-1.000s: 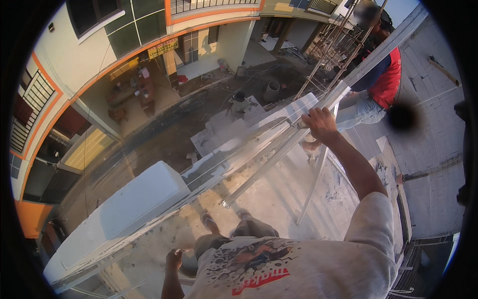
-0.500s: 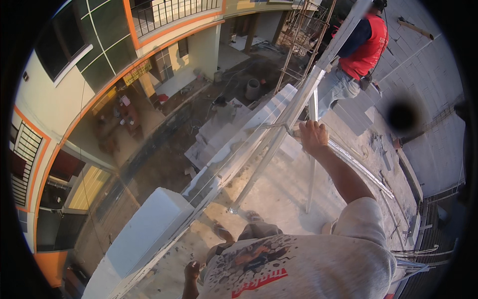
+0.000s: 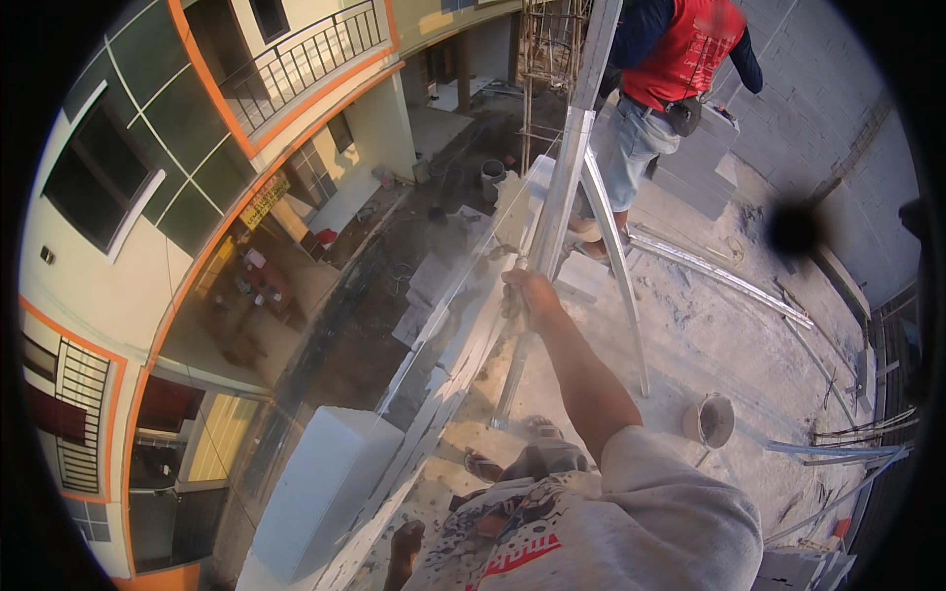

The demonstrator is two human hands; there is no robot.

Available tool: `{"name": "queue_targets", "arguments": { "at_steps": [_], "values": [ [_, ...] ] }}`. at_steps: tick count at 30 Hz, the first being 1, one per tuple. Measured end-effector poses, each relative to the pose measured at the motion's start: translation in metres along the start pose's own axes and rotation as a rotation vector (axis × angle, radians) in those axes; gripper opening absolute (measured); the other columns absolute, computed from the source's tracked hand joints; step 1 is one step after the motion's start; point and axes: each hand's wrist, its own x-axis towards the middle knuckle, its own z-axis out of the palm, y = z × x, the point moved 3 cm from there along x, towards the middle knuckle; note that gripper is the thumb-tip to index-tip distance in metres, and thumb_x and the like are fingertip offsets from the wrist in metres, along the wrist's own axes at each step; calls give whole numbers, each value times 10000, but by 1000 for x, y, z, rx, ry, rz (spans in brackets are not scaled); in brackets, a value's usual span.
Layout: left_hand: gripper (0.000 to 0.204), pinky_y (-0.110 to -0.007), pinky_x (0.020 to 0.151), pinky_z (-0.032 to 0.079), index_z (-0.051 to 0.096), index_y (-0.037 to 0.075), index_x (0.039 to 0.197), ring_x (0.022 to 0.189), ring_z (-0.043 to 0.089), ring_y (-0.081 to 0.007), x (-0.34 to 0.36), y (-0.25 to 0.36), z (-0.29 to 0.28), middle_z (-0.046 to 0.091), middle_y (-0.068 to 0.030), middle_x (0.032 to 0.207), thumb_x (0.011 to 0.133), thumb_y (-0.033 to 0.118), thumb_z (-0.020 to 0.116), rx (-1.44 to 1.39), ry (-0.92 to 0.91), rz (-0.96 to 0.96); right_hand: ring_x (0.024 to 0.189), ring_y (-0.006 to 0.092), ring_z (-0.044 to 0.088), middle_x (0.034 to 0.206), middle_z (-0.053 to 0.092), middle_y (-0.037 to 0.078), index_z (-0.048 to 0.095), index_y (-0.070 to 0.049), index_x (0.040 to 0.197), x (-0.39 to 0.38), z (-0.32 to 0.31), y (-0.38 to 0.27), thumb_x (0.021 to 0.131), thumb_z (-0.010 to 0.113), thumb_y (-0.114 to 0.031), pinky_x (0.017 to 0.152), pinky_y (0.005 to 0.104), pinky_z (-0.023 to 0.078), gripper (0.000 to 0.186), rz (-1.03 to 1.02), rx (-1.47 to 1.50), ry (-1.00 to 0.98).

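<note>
My right hand [image 3: 532,297] is closed at the wall's top edge, beside the foot of a long light metal channel [image 3: 567,187]. What its fingers grip, if anything, is too small to make out. Low in the view, my left hand [image 3: 406,540] hangs in shadow beside the wall, its fingers curled; its contents are hidden. The block wall [image 3: 458,345] runs diagonally, with rough mortar and a taut string along it. A large white block [image 3: 330,488] sits on its nearer end. Below my right hand, a metal strut [image 3: 512,384] slants to the floor.
A co-worker in a red vest [image 3: 680,49] stands beyond the channel. A metal strip [image 3: 603,212] leans nearby; long channels [image 3: 719,274] lie on the floor. A bucket [image 3: 709,421] stands at right. Left of the wall, the ground drops to a lower courtyard [image 3: 325,295].
My right hand has moved left and down from beside the tied metal channel to the wall's top edge. My view has shifted, bringing the bucket into sight, and the co-worker has turned or stepped.
</note>
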Motion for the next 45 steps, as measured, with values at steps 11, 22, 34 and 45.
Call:
{"name": "queue_targets", "arguments": {
  "at_steps": [11, 22, 34, 45],
  "values": [
    [380, -372, 627, 469, 676, 15, 941, 651, 616, -214, -38, -20, -41, 660, -139, 775, 841, 376, 618, 88, 122, -85, 466, 176, 490, 597, 505, 8, 550, -129, 771, 26, 33, 5, 788, 553, -190, 449, 359, 452, 64, 62, 570, -179],
    [361, -364, 651, 518, 665, 21, 1036, 799, 670, -251, -18, -56, -19, 685, -160, 934, 847, 322, 602, 24, 189, 62, 695, 283, 637, 777, 641, 156, 599, 4, 951, 38, -9, 4, 723, 656, -190, 645, 398, 508, 305, -254, -353, 213],
    [337, -356, 623, 505, 660, 14, 961, 752, 661, -215, -24, 46, -30, 672, -106, 865, 879, 317, 536, -2, 102, -88, 832, 399, 628, 977, 532, 202, 412, -54, 1101, 69, -40, 78, 839, 549, -107, 702, 478, 526, 301, -496, -1426, 236],
    [292, -383, 756, 502, 661, 34, 888, 745, 681, -272, -19, 21, -45, 672, -175, 853, 896, 277, 499, 305, 20, 47, 794, 403, 625, 936, 525, 213, 398, -31, 1134, -52, -100, 208, 816, 547, -119, 665, 500, 529, 362, -321, -1382, 164]
  ]
}}
